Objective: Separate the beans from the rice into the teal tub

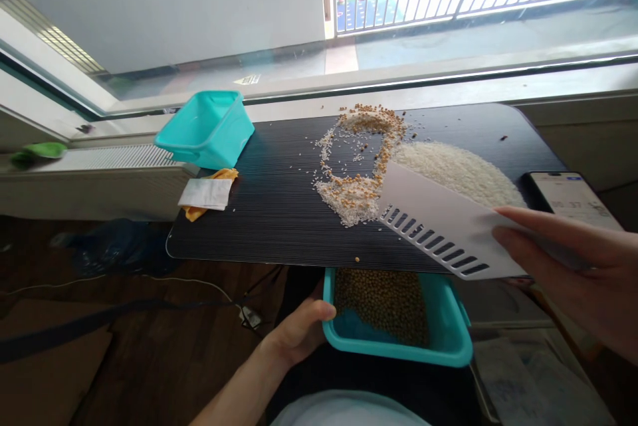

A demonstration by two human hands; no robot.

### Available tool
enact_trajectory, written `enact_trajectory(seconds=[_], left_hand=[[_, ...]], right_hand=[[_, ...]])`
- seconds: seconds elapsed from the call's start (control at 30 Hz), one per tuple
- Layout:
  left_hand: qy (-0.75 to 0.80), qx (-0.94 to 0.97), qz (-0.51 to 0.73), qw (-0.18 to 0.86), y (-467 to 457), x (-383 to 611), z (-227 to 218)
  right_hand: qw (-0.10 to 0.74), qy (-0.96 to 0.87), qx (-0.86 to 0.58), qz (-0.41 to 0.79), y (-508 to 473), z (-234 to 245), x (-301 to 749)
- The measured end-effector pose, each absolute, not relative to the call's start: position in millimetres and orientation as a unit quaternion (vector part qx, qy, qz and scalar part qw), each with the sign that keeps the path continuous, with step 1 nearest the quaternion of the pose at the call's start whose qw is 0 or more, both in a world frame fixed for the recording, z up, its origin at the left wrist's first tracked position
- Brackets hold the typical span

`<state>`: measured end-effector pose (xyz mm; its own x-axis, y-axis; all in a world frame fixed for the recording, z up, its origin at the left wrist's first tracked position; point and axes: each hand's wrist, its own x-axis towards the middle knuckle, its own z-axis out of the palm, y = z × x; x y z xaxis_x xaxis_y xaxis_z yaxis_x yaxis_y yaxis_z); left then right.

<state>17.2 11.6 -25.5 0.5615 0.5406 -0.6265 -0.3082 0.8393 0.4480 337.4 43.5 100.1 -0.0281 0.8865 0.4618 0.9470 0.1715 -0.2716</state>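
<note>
My left hand (pixel 299 329) grips the left rim of a teal bin (pixel 399 349) holding tan beans, kept just below the near edge of the black table (pixel 259 213). My right hand (pixel 573 266) holds a white slotted scoop (pixel 438 226) over the table, its edge beside a ring of mixed beans and rice (pixel 356 180). A broad heap of white rice (pixel 453 170) lies behind the scoop.
A second teal bin (pixel 207 127), tilted, rests at the table's far left corner beside a white packet on a yellow cloth (pixel 207 193). A phone (pixel 573 197) lies at the right edge. A window sill and radiator run behind.
</note>
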Motion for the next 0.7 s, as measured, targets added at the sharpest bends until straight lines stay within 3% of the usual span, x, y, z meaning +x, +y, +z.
enact_trajectory(seconds=[0.2, 0.37, 0.7], left_hand=[[0.417, 0.111, 0.216, 0.876, 15.9, 16.8, -39.2], [0.424, 0.11, 0.167, 0.883, 17.6, 25.7, -45.7], [0.424, 0.171, 0.182, 0.87, 28.8, -0.9, -36.1]], right_hand=[[0.305, -0.637, -0.705, -0.06, 37.7, 99.7, 333.7], [0.404, -0.468, -0.778, 0.111, 28.9, 110.7, 306.5], [0.589, -0.245, -0.719, 0.274, 1.5, 32.4, 263.4]])
